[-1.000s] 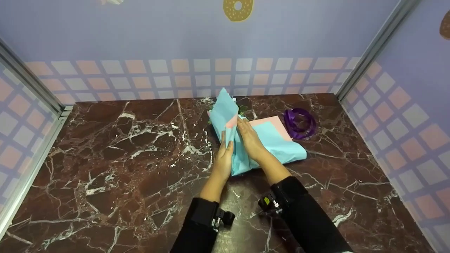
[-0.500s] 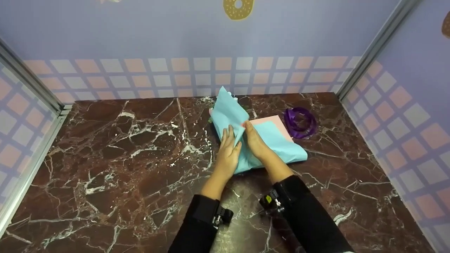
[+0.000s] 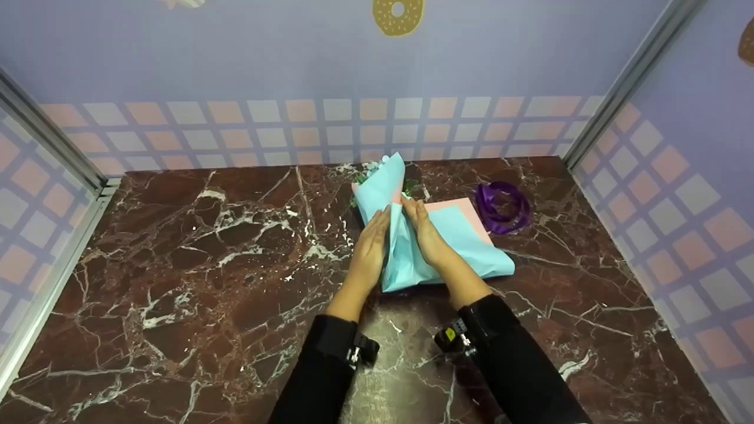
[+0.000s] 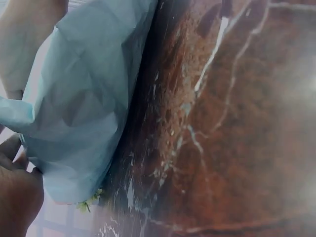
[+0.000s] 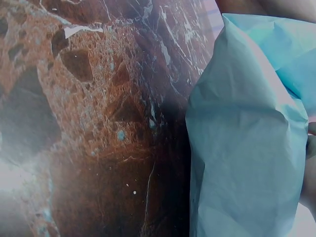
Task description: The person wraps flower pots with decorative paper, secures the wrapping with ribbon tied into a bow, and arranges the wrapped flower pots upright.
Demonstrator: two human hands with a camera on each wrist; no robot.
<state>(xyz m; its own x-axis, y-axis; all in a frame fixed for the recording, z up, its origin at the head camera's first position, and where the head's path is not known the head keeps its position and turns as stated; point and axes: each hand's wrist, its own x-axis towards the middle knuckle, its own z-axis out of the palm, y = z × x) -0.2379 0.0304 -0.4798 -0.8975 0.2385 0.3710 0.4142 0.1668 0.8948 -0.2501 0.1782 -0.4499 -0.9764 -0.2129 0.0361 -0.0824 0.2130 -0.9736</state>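
Note:
In the head view, a bouquet wrapper of light blue paper with a pink inner side (image 3: pixel 453 232) lies on the marble table, its left part folded up into a pointed cone. White and blue flowers with green leaves (image 3: pixel 366 172) show at the cone's far end. My left hand (image 3: pixel 370 244) presses along the fold's left side with fingers straight. From the right, my right hand (image 3: pixel 427 232) presses against the same fold, fingers extended toward its top. Crumpled blue paper (image 4: pixel 81 98) fills much of the left wrist view. The thumbs are largely hidden.
A coil of purple ribbon (image 3: pixel 503 206) lies right of the paper. Behind the brown marble table (image 3: pixel 206 282) rises a lilac wall with pink and white checks (image 3: pixel 235 126). A metal frame edge (image 3: pixel 53 282) runs along the left side.
The paper's point first folded right toward my right hand, then swung back and now stands lower, showing more flowers. My left hand shifted right over the fold, then back to its left side.

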